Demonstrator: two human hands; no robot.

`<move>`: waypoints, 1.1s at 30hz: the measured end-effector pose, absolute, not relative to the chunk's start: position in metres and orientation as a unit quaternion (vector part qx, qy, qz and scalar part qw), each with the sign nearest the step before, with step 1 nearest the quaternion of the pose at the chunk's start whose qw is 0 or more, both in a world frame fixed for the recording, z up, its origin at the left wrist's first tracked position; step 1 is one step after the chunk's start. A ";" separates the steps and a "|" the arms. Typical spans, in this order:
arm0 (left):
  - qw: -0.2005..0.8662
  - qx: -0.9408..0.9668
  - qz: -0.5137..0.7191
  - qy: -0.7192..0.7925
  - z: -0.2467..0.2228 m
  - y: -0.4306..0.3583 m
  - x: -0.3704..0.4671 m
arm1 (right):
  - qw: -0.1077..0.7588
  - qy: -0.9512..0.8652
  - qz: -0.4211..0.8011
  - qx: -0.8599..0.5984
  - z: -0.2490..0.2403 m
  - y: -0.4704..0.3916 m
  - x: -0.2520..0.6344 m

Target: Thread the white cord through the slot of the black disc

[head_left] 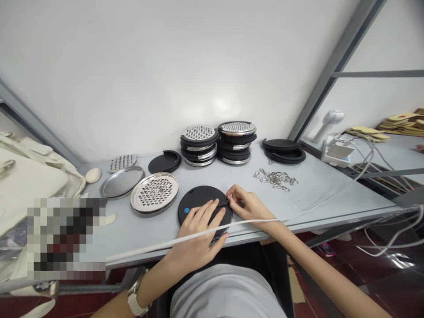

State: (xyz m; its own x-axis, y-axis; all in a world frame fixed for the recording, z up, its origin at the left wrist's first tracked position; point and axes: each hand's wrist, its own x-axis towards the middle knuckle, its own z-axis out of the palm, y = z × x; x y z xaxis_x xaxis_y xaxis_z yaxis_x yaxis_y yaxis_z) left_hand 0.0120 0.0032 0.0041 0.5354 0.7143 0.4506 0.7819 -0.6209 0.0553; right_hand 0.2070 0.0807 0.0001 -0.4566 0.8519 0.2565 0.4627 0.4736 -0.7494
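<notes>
A round black disc (pixel 202 194) with a blue dot lies on the grey table near its front edge. My left hand (pixel 198 229) rests flat on the disc with fingers spread. At the disc's right edge, my right hand (pixel 243 203) pinches a small metal clip (pixel 227 198), partly hidden by the fingers. To the right is a loose pile of metal clips (pixel 276 178). Left of the disc sits a round metal grater plate (pixel 154 193), beside a plain metal plate (pixel 122 182). Behind stand two stacks of black rings and grater plates (pixel 198 145), (pixel 236 143).
Black round covers (pixel 283 151) lie at the back right, another black cover (pixel 164 162) at the back left. A white cable (pixel 318 203) crosses over both forearms. A white bag (pixel 36 172) is at the left, and a scanner (pixel 331 121) stands beyond the metal frame.
</notes>
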 end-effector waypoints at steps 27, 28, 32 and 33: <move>0.075 -0.873 -0.219 -0.429 0.004 0.002 0.012 | 0.328 -0.773 0.378 -0.389 0.002 0.083 0.210; 0.075 -0.873 -0.221 -0.429 0.004 0.002 0.011 | 0.329 -0.773 0.381 -0.388 0.002 0.083 0.210; 0.070 -0.874 -0.217 -0.430 0.003 0.002 0.010 | 0.325 -0.772 0.381 -0.391 0.003 0.082 0.209; 0.069 -0.874 -0.215 -0.430 0.003 0.002 0.010 | 0.323 -0.774 0.378 -0.392 0.004 0.082 0.209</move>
State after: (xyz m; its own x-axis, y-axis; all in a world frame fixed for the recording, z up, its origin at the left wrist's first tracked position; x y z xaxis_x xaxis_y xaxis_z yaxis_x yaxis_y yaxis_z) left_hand 0.0103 0.0022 0.0030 0.5377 0.7220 0.4353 0.7811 -0.6210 0.0652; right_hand 0.2092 0.0820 0.0035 -0.4835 0.8515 0.2030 0.3627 0.4059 -0.8389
